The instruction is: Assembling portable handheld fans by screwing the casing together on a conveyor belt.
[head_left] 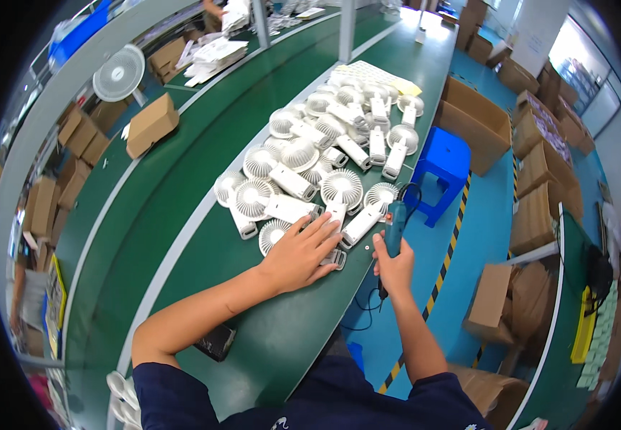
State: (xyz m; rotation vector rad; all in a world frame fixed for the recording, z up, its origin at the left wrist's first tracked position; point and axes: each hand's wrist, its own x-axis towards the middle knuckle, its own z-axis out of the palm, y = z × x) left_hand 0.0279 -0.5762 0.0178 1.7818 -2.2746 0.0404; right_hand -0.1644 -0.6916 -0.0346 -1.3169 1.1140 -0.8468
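Many white handheld fans [299,155] lie heaped on a green worktable [274,340]. A person's left hand [303,252] rests on the nearest ones, fingers slightly spread; the right hand's [395,271] fingers wrap around a teal power tool [395,233] by the table's edge. The step seems to be steadying a fan for the tool; next likely calls for lining both up. Rightward, a blue stool [445,154] and brown cartons [475,125] stand on blue floor [419,276].

White handheld fans [299,154] on green bench [271,351]
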